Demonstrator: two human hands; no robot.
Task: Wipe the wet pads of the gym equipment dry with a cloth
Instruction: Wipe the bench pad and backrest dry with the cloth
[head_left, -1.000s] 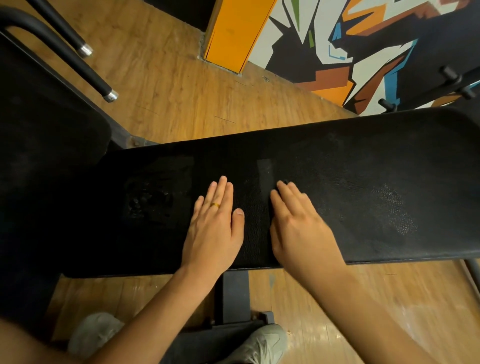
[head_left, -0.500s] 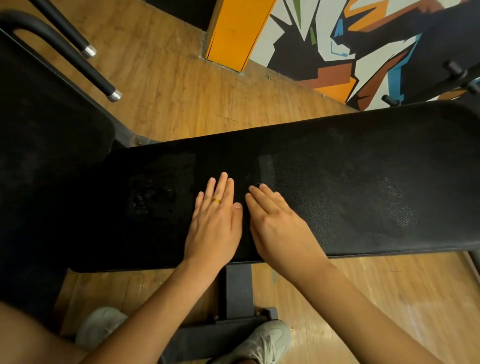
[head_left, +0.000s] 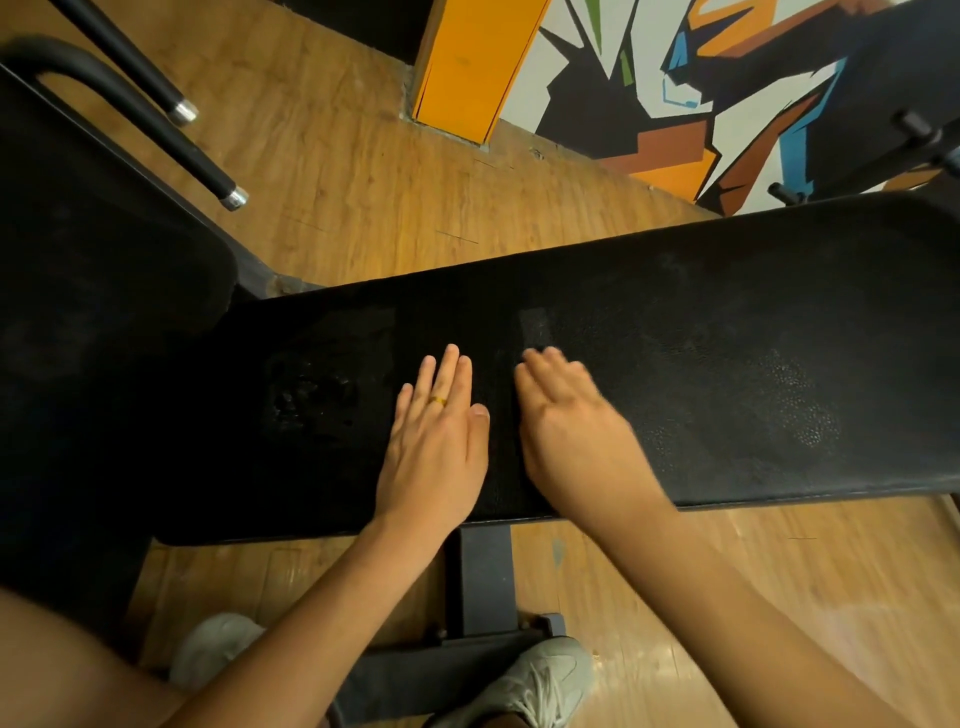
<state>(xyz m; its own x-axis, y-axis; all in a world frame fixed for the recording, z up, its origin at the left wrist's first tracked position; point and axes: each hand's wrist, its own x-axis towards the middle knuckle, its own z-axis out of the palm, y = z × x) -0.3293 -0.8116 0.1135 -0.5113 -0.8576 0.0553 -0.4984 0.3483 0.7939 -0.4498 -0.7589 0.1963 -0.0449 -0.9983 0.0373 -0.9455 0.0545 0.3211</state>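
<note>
While the bench pad (head_left: 727, 364) runs lengthwise left to right, your left hand (head_left: 434, 447) and right hand (head_left: 576, 436) press flat by its near edge, fingers (head_left: 449, 371) straight and together.

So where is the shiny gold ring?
In the head view, the gold ring sits on a finger of the left hand, which lies flat on the black bench pad, just left of the right hand.

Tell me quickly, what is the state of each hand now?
Left hand: open, fingers straight, flat on the black pad.
Right hand: open, blurred, resting on the same pad.
</note>
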